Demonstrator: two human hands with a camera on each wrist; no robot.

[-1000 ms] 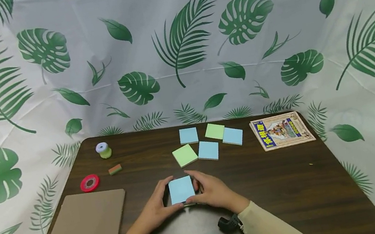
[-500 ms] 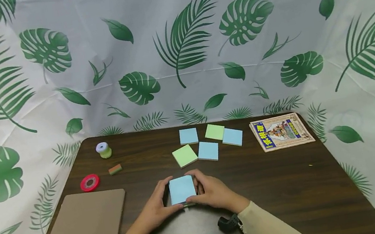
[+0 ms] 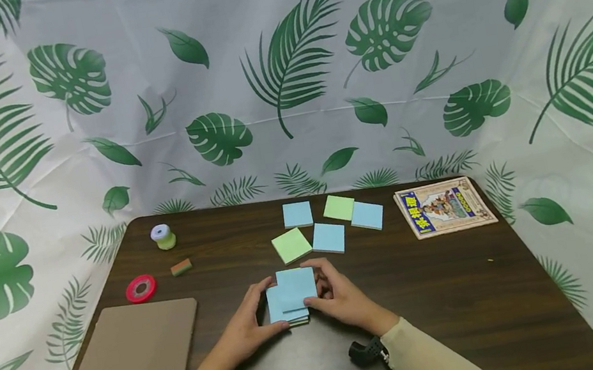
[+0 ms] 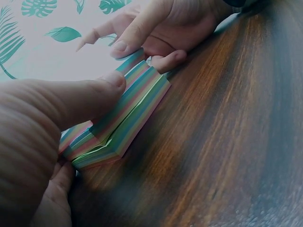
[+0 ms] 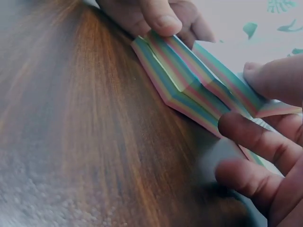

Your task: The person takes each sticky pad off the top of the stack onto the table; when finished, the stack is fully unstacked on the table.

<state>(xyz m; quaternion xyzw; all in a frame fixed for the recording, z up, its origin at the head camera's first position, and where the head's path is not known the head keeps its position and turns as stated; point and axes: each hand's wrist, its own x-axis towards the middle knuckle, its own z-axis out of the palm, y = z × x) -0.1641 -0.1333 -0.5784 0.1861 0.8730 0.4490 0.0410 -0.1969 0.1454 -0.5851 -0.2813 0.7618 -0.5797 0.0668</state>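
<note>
Now the top part of the sticky note pad [image 3: 290, 297] has slid toward the far edge; before, I saw one neat block. It sits near the front edge of the tabletop [image 3: 464, 288], in the middle. My left hand [image 3: 246, 331] grips its left side, and my right hand [image 3: 342, 297] pinches the shifted top part. I think the pad is light and bendy, and its sheets slip apart, so holding the side edges looks best. Only the wrist views show the rainbow stripes on the sides [image 4: 124, 125].
</note>
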